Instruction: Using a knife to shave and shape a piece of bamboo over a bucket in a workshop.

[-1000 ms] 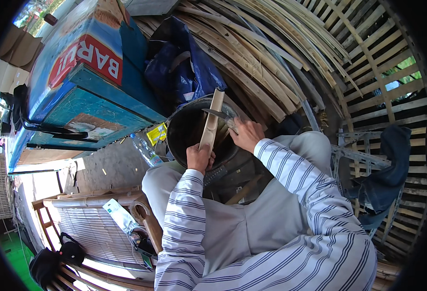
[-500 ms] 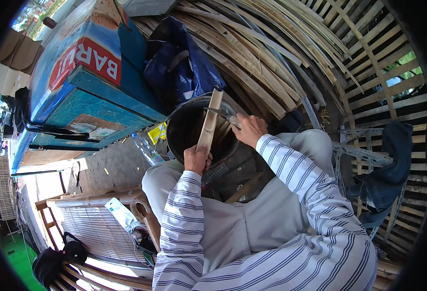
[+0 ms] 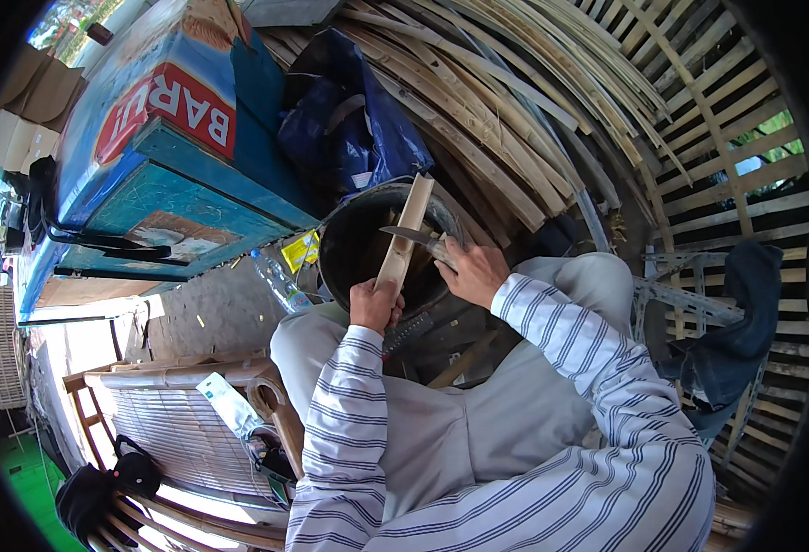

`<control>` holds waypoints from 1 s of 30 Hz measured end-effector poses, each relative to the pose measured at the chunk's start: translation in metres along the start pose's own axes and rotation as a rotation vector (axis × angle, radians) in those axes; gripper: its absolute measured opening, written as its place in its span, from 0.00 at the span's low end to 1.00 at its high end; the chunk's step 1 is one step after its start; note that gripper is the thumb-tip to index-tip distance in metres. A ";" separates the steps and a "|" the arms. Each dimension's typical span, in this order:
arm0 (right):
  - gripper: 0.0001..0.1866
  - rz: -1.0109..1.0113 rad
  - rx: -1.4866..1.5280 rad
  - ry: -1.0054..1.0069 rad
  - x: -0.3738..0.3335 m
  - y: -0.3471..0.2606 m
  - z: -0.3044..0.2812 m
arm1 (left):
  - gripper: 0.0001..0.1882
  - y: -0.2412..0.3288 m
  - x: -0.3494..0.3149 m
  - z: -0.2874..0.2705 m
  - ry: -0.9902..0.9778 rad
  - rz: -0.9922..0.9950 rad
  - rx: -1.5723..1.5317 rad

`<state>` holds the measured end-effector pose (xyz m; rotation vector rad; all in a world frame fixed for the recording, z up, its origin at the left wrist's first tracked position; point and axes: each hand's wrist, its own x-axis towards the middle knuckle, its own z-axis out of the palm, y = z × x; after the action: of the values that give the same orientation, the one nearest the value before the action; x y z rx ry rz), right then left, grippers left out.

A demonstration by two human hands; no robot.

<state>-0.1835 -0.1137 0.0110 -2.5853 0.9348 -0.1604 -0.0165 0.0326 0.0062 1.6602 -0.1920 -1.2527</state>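
Observation:
My left hand point(image 3: 376, 304) is closed round the near end of a split bamboo piece point(image 3: 413, 213), which slants up and away over a dark bucket point(image 3: 332, 267). In my right hand point(image 3: 474, 270) is the handle of a knife point(image 3: 411, 235). Its blade lies across the middle of the bamboo and points left. The bucket stands between my knees, and its inside is too dark to make out fully.
Long bamboo strips point(image 3: 478, 120) are heaped at the back. A blue plastic bag point(image 3: 358, 129) sits behind the bucket, a blue box point(image 3: 193, 198) to the left. A plastic bottle point(image 3: 275, 276) lies by my left knee. A bamboo bench point(image 3: 174, 414) is at lower left, dark cloth point(image 3: 735, 322) at right.
The knife has come down along the bamboo toward my left hand, with my right hand slightly lower. The bamboo's far end has shifted a little to the right.

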 end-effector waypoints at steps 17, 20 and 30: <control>0.20 0.187 -0.033 -0.011 0.027 0.011 -0.006 | 0.15 0.006 -0.006 0.001 -0.001 0.004 0.050; 0.21 0.085 0.008 -0.043 0.016 -0.007 -0.010 | 0.14 0.007 -0.005 -0.004 -0.005 -0.011 0.084; 0.24 -0.064 -0.033 -0.008 0.009 -0.005 0.008 | 0.14 0.001 0.005 0.003 0.016 -0.014 0.086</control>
<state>-0.1715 -0.1128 0.0053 -2.6455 0.8597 -0.1536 -0.0161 0.0274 0.0045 1.7470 -0.2277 -1.2570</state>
